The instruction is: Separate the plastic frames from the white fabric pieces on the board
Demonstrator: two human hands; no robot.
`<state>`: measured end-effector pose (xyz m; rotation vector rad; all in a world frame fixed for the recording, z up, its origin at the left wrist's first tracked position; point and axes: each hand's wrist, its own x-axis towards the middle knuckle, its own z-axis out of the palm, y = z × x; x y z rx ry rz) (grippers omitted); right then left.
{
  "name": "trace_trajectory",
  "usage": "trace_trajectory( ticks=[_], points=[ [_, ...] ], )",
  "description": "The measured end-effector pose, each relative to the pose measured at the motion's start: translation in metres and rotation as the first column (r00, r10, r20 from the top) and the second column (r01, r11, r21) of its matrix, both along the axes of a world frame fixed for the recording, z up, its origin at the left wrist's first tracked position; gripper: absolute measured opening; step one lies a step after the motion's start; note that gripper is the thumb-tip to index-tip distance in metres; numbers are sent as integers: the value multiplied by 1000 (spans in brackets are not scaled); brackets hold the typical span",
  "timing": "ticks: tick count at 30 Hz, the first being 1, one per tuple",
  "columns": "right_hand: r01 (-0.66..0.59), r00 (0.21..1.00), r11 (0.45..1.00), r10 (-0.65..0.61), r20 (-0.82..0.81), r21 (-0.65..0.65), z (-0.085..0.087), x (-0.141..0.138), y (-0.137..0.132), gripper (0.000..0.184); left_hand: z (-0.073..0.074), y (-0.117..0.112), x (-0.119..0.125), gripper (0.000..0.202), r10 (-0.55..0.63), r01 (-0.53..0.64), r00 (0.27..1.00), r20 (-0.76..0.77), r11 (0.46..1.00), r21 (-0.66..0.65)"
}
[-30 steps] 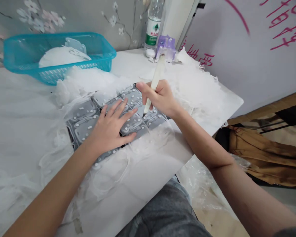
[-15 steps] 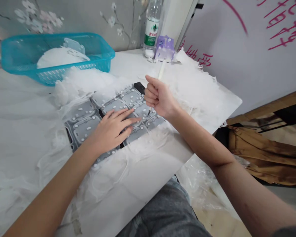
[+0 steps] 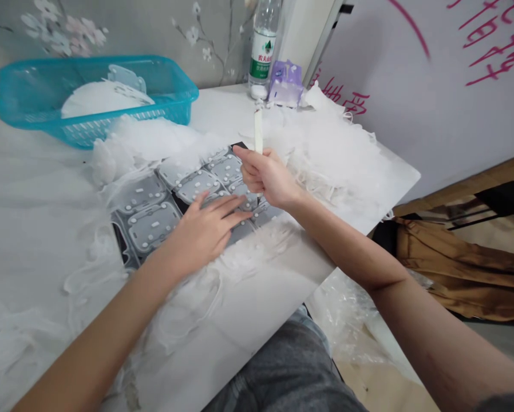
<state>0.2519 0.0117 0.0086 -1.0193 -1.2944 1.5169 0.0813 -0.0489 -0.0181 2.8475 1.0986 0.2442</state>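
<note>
In the head view, a grey patterned sheet (image 3: pixel 151 226) lies on the white table, marked with rounded panel shapes and small white studs. My left hand (image 3: pixel 212 229) rests flat on it, fingers spread. My right hand (image 3: pixel 265 174) is closed around a slim white pen-like tool (image 3: pixel 258 131). Its handle rises above my fist. A short dark tip points down at the sheet near my left fingertips. The fist hides the tool's middle, and I cannot tell whether the tip touches the sheet.
A blue plastic basket (image 3: pixel 184 103) with white and translucent pieces stands at the back left. White fluffy scraps (image 3: pixel 343 149) surround the sheet. A water bottle (image 3: pixel 263 54) and a purple packet (image 3: pixel 286 83) stand against the wall. The table's edge runs past my right forearm.
My right hand has moved slightly left and down, and the tool has swung more upright. My left hand has slid a little to the right across the sheet.
</note>
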Motion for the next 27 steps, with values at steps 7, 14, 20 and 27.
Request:
trace_trajectory(
  ticks=[7, 14, 20, 27],
  points=[
    [3, 1000, 995, -3, 1, 104, -5, -4, -5, 56, -3, 1, 1, 43, -44, 43, 997, 64, 999, 19],
    [-108, 959, 944, 16, 284, 311, -3, -10, -18, 52, -4, 0, 2, 43, -41, 42, 995, 92, 999, -4],
    [-43, 976, 965, -15, 218, 259, -2, -6, -11, 50, -3, 0, 4, 45, -16, 17, 997, 69, 1000, -17],
    [-139, 989, 985, 133, 60, 106, -2, 1, -3, 54, -5, -1, 4, 47, 3, -2, 999, 48, 1000, -26]
  ],
)
